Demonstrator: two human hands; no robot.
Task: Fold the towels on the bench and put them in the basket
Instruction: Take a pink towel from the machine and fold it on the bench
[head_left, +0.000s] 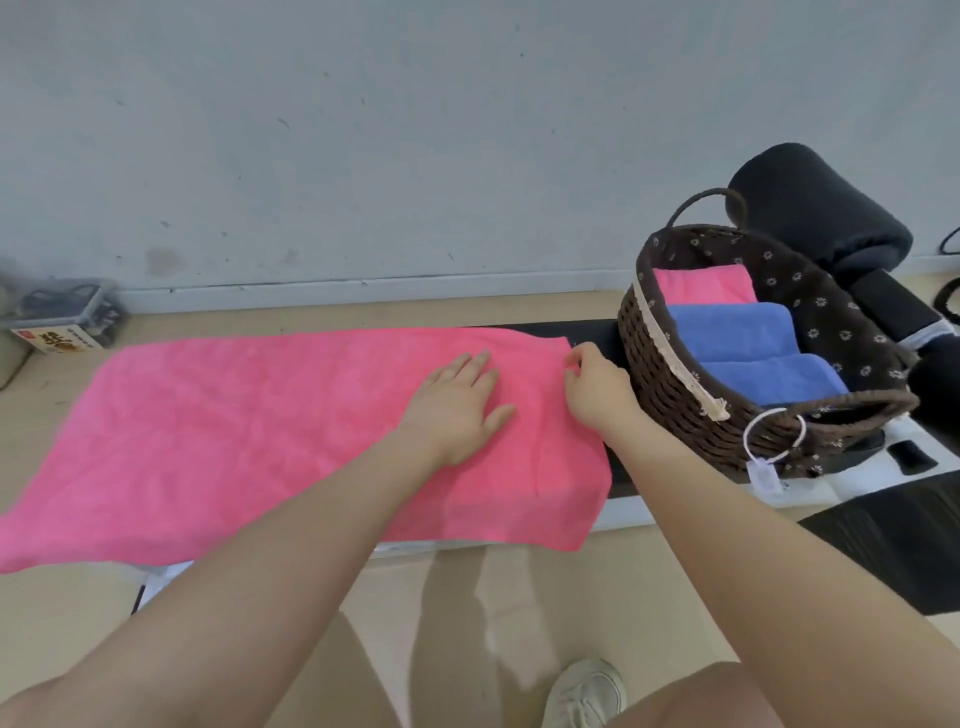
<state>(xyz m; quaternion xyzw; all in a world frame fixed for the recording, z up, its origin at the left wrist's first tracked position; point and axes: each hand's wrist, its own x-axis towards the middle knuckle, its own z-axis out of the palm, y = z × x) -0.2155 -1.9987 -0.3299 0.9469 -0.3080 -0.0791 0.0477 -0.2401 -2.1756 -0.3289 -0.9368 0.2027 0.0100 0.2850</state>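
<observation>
**Pink towel spread on bench, basket already part-filled**

Lying flat and open across the black bench (592, 332): a bright pink towel (260, 431), plush in texture, stretching from the far left almost to the basket, its near edge drooping over the front of the bench. Pressing down on the cloth near its right end, the left hand (457, 405), fingers straight and slightly spread. Pinching the towel's far right corner between thumb and curled fingers, the right hand (597, 389), just beside the basket.

Standing on the right end of the bench, a dark brown woven basket (670, 395) with loop handles and a flower-print lining. Sitting inside it, three folded towels in a row: a folded pink towel (701, 283) at the back, then two folded blue towels (737, 332) overlapping toward the front. Hanging from the near handle, a white plastic tag (763, 473).

Resting behind the basket, a dark cushioned roll (815, 208). Showing at the bottom edge, a pale shoe (587, 696) on the tan floor.
</observation>
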